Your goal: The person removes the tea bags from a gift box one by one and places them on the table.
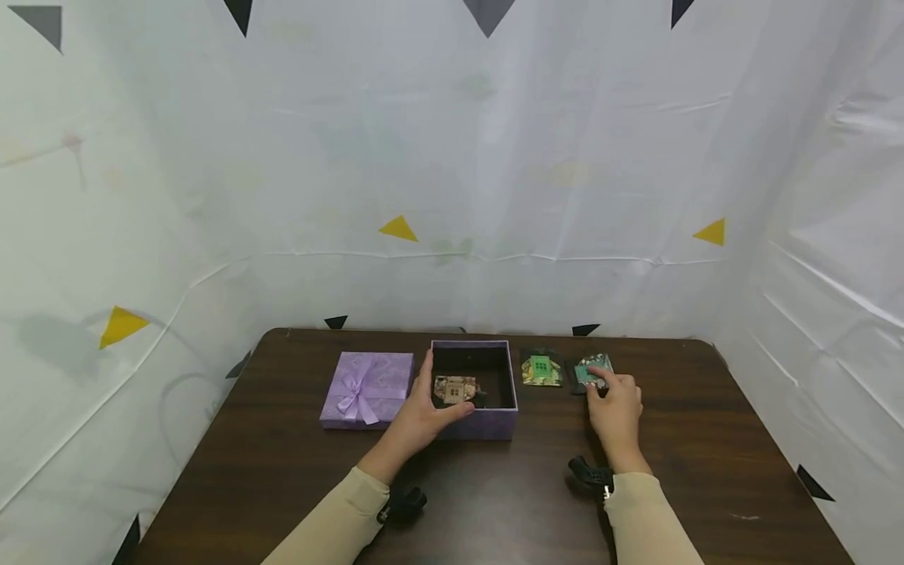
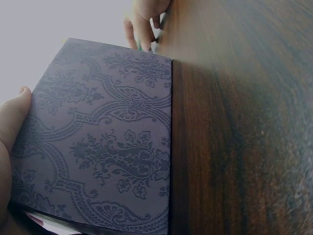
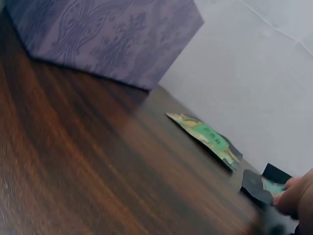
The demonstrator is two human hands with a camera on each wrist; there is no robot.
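An open purple patterned box [image 1: 487, 425] stands on the table, its inside dark. My left hand [image 1: 421, 408] holds it at the left, fingers along the side and thumb over the front rim. Inside the box lies a small packet [image 1: 452, 391] with a brownish print. To the right of the box, my right hand [image 1: 618, 416] pinches the near edge of a teal-labelled packet [image 1: 599, 362]. In the right wrist view that dark-edged packet [image 3: 255, 185] is bent at the fingers, which partly cover it. Between box and right hand lies a green-and-yellow packet [image 1: 541, 370].
Left of the box lies its purple lid [image 1: 391, 377], topped with a ribbon bow. Everything rests on a dark brown wooden table [image 1: 282, 471]. A pale curtain [image 1: 452, 157] with coloured triangles hangs behind the table and on both sides.
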